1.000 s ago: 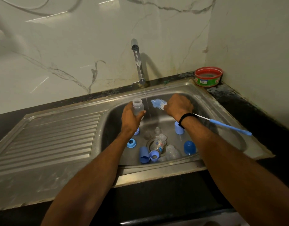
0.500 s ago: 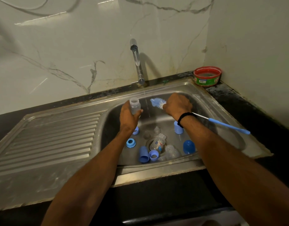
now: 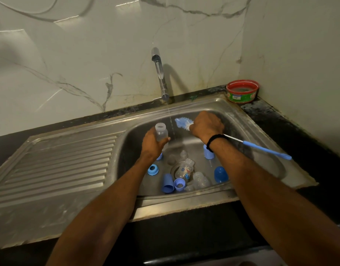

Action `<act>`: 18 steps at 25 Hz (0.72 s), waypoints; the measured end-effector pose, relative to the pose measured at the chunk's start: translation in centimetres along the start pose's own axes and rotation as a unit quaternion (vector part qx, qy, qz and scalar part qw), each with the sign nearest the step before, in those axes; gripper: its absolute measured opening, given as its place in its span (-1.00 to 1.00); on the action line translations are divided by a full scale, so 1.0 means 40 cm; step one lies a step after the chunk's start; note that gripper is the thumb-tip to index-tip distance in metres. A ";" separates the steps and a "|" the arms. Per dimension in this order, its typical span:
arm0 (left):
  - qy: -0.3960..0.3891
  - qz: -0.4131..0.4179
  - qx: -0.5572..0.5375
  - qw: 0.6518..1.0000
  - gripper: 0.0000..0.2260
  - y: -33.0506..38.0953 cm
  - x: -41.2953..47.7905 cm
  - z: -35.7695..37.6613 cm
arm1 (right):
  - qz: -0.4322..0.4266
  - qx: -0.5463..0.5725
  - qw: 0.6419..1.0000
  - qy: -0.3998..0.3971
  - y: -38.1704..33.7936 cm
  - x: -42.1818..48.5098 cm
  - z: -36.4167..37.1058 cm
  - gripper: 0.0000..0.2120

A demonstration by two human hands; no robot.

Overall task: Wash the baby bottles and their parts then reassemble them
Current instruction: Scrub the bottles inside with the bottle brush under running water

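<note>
My left hand grips a small clear baby bottle upright over the sink basin, just left of the thin water stream. My right hand grips a bottle brush near its blue-white bristles, which point left toward the bottle; its blue handle sticks out to the right. On the basin floor lie two more clear bottles, blue caps, blue collar rings and clear teats.
A steel tap at the back runs a thin stream into the basin. The ribbed drainboard lies to the left. A red and green tub stands on the black counter at the back right corner, by the wall.
My left hand has shifted the bottle slightly left and up, away from the stream. The brush in my right hand stays about where it was.
</note>
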State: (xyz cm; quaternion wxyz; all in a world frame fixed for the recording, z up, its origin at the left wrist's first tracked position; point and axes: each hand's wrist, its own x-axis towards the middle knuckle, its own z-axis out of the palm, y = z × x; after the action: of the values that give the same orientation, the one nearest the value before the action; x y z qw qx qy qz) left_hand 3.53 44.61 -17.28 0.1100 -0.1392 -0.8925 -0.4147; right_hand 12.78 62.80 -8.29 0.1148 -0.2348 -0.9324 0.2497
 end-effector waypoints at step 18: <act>-0.051 -0.048 0.040 0.997 -0.51 0.000 0.002 -0.002 | -0.006 -0.002 1.000 0.000 0.006 0.004 -0.001 -0.80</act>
State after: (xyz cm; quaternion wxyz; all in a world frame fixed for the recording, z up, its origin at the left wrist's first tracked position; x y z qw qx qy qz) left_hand 3.47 44.55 -17.20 0.0500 -0.1129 -0.9186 -0.3754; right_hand 12.74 63.09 -8.37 0.1155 -0.2297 -0.9344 0.2467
